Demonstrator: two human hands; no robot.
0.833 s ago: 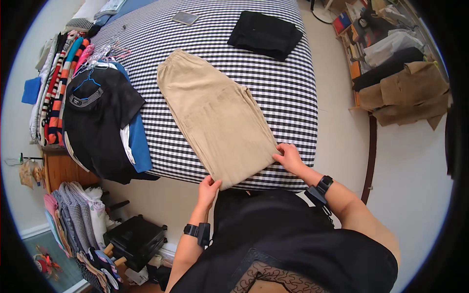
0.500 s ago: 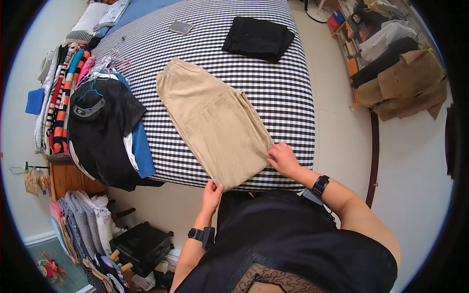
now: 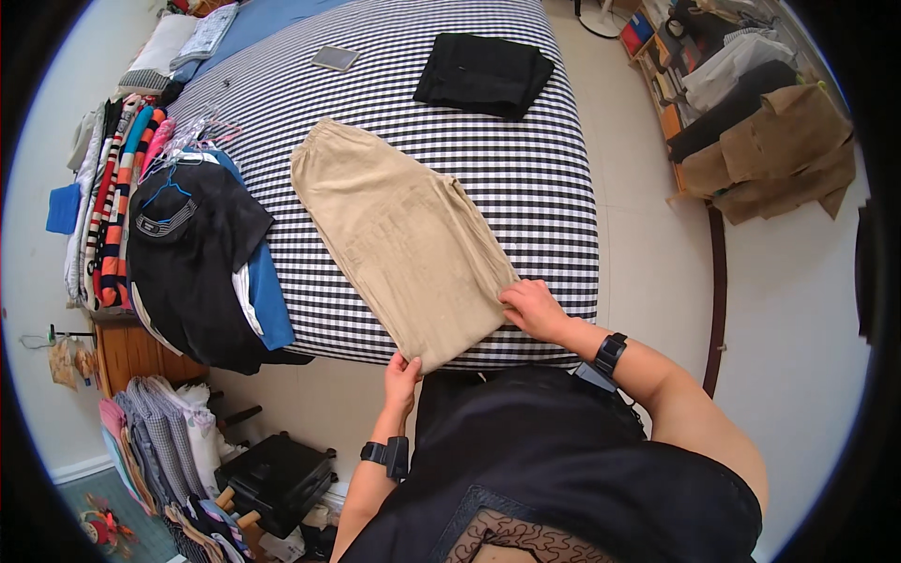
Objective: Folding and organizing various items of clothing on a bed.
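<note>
Beige trousers [image 3: 404, 239] with an elastic waistband lie folded lengthwise on the bed, the waist pointing to the far left and the leg hems toward me. My left hand [image 3: 404, 377] pinches the near left corner of the hems at the bed's front edge. At the right corner of the hems, my right hand [image 3: 533, 310] grips the cloth with its fingers closed. Farther back on the bed rests a folded black garment [image 3: 483, 75]. To the left, a black T-shirt [image 3: 192, 263] on a blue hanger lies over other clothes.
The bed has a black-and-white checked sheet [image 3: 554, 216]. A flat grey rectangular object [image 3: 335, 58] lies near its far side. Rolled colourful clothes [image 3: 117, 216] line the left edge. A black suitcase [image 3: 277, 479] stands at lower left, and a shelf with brown cloth [image 3: 779, 159] is at right.
Both hands keep hold of the trouser hems, and the right hand has shifted slightly left and down. The whole view has moved a little.
</note>
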